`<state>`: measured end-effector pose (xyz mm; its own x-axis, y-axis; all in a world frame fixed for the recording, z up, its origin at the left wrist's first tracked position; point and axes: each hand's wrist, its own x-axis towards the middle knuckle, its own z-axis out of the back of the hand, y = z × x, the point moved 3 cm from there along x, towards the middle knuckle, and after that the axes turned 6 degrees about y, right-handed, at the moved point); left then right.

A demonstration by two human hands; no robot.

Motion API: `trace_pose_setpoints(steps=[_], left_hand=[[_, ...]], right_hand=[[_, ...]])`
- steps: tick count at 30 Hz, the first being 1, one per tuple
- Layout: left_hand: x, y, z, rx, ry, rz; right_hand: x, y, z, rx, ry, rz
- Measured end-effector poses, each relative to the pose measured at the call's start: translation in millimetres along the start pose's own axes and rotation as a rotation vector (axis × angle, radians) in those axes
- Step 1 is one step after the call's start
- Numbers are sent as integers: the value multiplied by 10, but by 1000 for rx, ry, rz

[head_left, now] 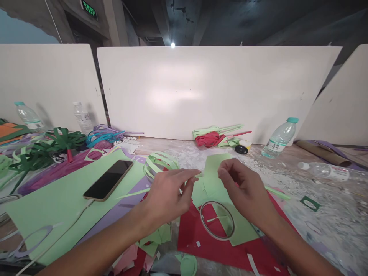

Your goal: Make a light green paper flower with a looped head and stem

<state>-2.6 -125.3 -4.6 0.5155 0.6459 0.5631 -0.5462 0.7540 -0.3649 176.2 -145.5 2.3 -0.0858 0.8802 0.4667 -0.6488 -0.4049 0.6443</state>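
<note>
My left hand [174, 191] hovers above the table's middle, its thumb and fingertips nearly pinched together. A pale sliver shows at those fingertips, too small to name. Across from it, my right hand [244, 188] has its thumb against curled fingers, and whatever they hold is hidden. Below both hands, light green paper pieces [214, 165] lie on a red sheet [189, 245]. A thin roll of tape [202, 220] rests flat on these papers. Just beyond my left hand sits a bundle of looped light green paper strips [162, 161].
A phone [109, 180] with a white cable lies on a large green sheet [57, 207] at left. Paper strip bundles [208, 138] and a black-and-white round item [242, 148] lie near the white divider [184, 88]. Water bottles [280, 138] stand left and right; another bottle [324, 170] lies sideways.
</note>
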Motion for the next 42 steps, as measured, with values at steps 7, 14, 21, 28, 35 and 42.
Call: trace_pose_setpoints(steps=[7,14,21,28,35,42], left_hand=[[68,-69,95,-237,-26,51],[271,-367,340,-790,-120,18],[346,-467,364,-871,-181,55],[241,-170,181,-521,-108,138],[133,-55,151,-200,-253,36],[63,-55,120,72,-295,-169]], right_hand=[[42,-61,-76,80,189,-2],[72,260,-79,280,325,133],[49,439,76,293,384,56],[51,333,122,43,387,89],[11,180,-51,-65,424,107],[-43,133,-89,-70,428,93]])
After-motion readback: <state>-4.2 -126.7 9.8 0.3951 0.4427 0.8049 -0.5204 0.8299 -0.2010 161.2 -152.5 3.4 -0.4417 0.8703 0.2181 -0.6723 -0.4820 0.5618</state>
